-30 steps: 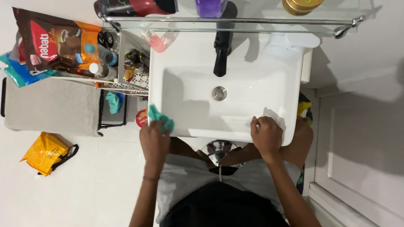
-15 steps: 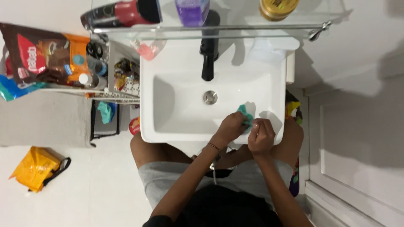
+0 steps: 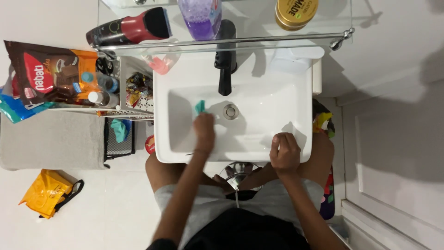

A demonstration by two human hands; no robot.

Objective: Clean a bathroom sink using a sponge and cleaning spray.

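On the floor at far left lies a yellow bag [image 3: 45,192], and above it a wire rack [image 3: 121,104] crowded with snack packets and small bottles. Next comes the white washbasin [image 3: 233,155]. The left hand [image 3: 204,131] has swung across since half a second ago: then it was bunched with the other hand at the basin's right front corner, now it is down inside the bowl, fingers closed round a small teal cloth [image 3: 200,107] pressed to the basin floor just left of the drain [image 3: 230,111] and the black tap [image 3: 225,69]. So the wiping has moved into the bowl. The right hand [image 3: 285,153] is curled shut on the front rim, holding nothing, bracing.
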